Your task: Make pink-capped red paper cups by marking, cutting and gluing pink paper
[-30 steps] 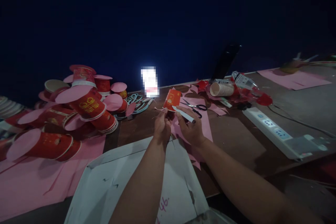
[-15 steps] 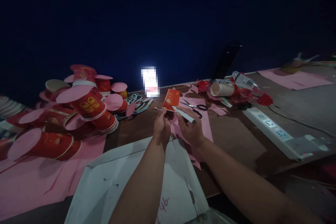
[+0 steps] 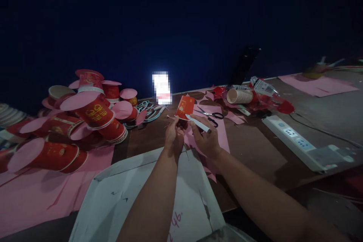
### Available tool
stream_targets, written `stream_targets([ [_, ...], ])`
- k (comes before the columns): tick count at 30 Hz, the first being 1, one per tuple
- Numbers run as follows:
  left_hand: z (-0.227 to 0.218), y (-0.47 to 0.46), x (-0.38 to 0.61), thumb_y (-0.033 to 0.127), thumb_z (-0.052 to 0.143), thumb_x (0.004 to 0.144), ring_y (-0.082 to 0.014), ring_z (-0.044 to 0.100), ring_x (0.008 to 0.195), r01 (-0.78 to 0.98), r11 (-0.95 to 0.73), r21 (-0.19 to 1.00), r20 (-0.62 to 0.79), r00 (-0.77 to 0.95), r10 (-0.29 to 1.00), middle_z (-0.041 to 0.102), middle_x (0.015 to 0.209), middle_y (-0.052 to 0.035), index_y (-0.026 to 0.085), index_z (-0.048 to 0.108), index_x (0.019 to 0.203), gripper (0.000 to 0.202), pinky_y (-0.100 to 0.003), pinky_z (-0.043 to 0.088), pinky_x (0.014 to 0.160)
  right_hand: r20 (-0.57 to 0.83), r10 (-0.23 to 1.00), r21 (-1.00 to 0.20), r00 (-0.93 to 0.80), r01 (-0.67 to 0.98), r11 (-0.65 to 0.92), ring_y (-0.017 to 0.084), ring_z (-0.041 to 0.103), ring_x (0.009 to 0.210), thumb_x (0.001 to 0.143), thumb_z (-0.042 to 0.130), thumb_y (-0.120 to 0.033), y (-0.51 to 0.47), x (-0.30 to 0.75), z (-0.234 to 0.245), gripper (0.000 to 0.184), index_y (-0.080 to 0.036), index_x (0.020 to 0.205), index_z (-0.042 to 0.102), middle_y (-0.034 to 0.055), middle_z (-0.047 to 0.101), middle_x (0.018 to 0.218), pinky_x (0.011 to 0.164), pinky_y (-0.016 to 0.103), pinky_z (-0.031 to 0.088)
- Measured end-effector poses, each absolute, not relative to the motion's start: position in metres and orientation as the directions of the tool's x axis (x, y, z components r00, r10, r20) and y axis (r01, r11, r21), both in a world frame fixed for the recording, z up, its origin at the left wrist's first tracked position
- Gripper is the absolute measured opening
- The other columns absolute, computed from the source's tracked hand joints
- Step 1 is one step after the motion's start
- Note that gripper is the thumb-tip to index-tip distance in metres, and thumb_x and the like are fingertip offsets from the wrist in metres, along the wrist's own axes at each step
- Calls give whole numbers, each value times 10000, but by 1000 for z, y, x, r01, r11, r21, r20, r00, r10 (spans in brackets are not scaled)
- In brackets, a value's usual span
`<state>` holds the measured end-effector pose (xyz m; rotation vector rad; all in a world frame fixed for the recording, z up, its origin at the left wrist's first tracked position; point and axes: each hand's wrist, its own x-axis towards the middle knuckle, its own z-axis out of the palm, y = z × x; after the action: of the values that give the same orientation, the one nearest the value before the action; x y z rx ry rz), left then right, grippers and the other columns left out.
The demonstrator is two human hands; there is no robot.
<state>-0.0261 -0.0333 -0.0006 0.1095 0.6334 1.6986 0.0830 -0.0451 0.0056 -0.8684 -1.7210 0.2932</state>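
A red paper cup [image 3: 186, 105] with gold print is gripped near its rim by my left hand [image 3: 175, 136]. My right hand [image 3: 208, 141] is closed around a white marker pen [image 3: 200, 124], its tip at the lower part of the cup. Whether the tip touches the cup I cannot tell. Just beyond my right hand lie black-handled scissors [image 3: 210, 114] on a cut pink paper sheet [image 3: 222, 132].
Red cups with pink paper discs [image 3: 95, 111] are piled at the left on pink sheets [image 3: 36, 204]. A white box lid [image 3: 127, 181] lies under my forearms. Stacked cups [image 3: 239, 96] and a power strip [image 3: 292, 140] are to the right. A pale cable [image 3: 150, 113] coils behind.
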Motion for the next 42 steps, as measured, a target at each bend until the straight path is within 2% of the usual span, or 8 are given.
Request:
stream_targets([
  [10,-2,-33,-27,140,590,808,-89,638,705,-884,-98,457,-261,-239,935,675,773,-34,114,644,813,60,-225,475,783,732,674,-590,-95,407,698,194,649,941,908,522,-241,-46,83,6,253,-224,1138,626,73,697,1020,870,370,537],
  [42,-1,-32,-30,125,542,843,-81,624,625,-899,-86,430,-293,-229,928,674,703,-26,126,633,758,124,-196,482,664,717,692,-616,-84,389,686,191,647,958,903,533,-244,-48,83,7,247,-218,1127,634,77,693,1022,884,359,530],
])
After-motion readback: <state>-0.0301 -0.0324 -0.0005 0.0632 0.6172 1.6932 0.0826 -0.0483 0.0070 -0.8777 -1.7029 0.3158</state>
